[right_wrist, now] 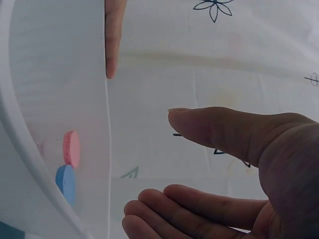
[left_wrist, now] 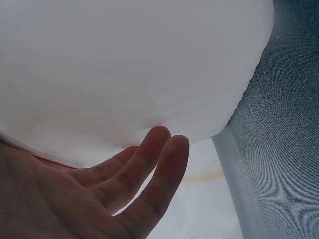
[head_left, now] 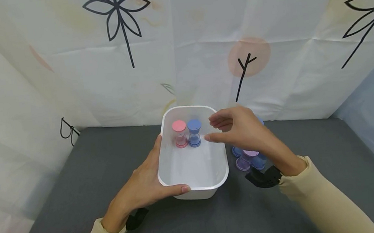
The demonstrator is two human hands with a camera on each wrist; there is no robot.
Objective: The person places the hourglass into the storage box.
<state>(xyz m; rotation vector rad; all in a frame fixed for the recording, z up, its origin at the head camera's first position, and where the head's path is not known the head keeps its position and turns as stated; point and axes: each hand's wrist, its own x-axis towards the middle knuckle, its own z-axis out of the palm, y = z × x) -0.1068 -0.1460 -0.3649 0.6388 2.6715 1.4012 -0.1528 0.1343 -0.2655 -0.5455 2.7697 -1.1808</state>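
Observation:
My left hand [head_left: 146,182] holds the white plastic tub [head_left: 196,194] at its near left corner. The thumb lies along the front rim; the other fingers [left_wrist: 172,159] rest against the outer left wall. Inside the tub, a pink sand timer [head_left: 180,133] and a blue sand timer [head_left: 194,133] stand upright side by side. Over the tub's right rim hovers my right hand [head_left: 243,127], thumb apart from the fingers and nothing between them. Its thumb tip points toward the blue timer. In the right wrist view, the pink cap [right_wrist: 72,149] and blue cap [right_wrist: 66,184] show inside the tub.
Right of the tub, partly hidden beneath my right arm, several more sand timers stand on the dark grey cloth, among them a purple one [head_left: 244,162]. A white printed curtain [head_left: 196,73] hangs behind the table and along both sides.

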